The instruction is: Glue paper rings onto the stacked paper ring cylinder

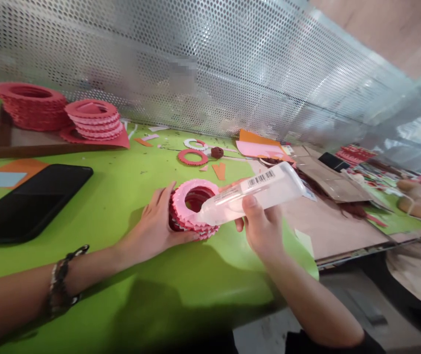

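Note:
My left hand (159, 221) is wrapped round the side of a stack of scalloped paper rings (184, 195), pink on top with red and white layers below. In my right hand (264, 228) is a clear plastic glue bottle (273, 191) with a barcode label. The bottle is tipped to the left, and its nozzle meets the top pink ring near its front edge. Whether glue is coming out, I cannot tell. Behind the stack lie a red ring (193, 158) and a white ring (195, 144).
A brown tray (29, 147) at the far left holds stacks of red and pink rings. A black phone (37, 201) lies before it. Orange and pink paper (260, 145), scraps and cardboard (332, 179) lie behind and right. A perforated metal screen (159, 64) borders the green table.

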Demonstrator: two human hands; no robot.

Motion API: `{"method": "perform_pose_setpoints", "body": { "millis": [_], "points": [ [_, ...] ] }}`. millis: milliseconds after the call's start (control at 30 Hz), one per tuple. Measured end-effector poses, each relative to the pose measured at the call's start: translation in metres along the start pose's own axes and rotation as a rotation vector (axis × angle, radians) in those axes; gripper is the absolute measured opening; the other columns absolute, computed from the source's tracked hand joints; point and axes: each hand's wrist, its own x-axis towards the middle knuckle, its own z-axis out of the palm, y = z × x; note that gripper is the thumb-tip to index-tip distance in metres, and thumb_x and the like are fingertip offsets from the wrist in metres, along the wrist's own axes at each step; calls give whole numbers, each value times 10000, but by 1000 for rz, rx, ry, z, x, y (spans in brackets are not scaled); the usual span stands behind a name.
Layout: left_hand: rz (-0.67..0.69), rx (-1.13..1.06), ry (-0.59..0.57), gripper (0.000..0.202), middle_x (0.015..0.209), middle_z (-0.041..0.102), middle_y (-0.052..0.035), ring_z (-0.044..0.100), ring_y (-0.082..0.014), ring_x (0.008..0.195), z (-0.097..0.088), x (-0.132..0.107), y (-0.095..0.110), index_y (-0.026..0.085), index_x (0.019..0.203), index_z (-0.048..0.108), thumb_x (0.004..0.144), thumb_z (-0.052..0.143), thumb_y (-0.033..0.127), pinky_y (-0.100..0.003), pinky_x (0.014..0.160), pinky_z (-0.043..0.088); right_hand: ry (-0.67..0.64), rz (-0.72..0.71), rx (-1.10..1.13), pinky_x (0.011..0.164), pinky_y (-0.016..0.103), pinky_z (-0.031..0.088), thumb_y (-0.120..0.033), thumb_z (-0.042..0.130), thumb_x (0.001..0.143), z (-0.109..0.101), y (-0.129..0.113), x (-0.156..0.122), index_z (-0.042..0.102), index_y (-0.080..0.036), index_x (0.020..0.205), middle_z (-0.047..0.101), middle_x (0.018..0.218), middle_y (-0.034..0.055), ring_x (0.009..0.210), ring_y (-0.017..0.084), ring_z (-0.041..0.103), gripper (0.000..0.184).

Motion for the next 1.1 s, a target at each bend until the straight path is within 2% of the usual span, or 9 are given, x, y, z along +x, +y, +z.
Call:
{"method": "perform_pose_setpoints", "body": {
  "millis": [200, 533, 700, 867, 1100],
  "points": [
    [-21, -12, -52, 1134, 1409, 446, -177, 448, -434, 1337, -5, -2, 4, 205, 1490, 234, 627, 634, 823, -581, 1080, 414, 12, 9, 20, 285, 167, 333, -586, 710, 764, -2, 1, 2, 635, -202, 782, 624, 593, -19, 362, 49, 383, 392],
    [-65, -13, -108, 1110, 1426, 417, -168, 420, -460, 1347, -12, -2, 13, 249, 1498, 211, 643, 681, 778, -635, 1084, 386, -10, 2, -7, 292, 172, 298, -593, 716, 779, -12, 5, 2, 629, -204, 720, 547, 518, -49, 348, 47, 377, 403],
    [-40, -31, -104, 1054, 1410, 432, -153, 422, -436, 1353, -12, -2, 13, 259, 1490, 245, 672, 672, 768, -615, 1099, 381, -8, -9, 1, 283, 173, 263, -612, 720, 761, -12, 4, 3, 619, -207, 699, 520, 489, -56, 339, 47, 355, 422],
    [-49, -41, -100, 1119, 1390, 451, -143, 438, -442, 1341, -10, 0, 7, 276, 1488, 264, 594, 706, 782, -621, 1087, 401, 28, -14, -43, 275, 177, 262, -636, 716, 751, -16, 4, 4, 643, -212, 728, 515, 463, -55, 335, 58, 360, 430],
    [-19, -5, -70, 1024, 1362, 503, -124, 482, -433, 1311, -11, 0, 5, 301, 1450, 340, 608, 711, 749, -585, 1078, 442, 2, -21, -72, 280, 179, 260, -636, 707, 764, -23, 5, 6, 630, -221, 715, 493, 456, -59, 337, 64, 369, 425]
  ]
}}
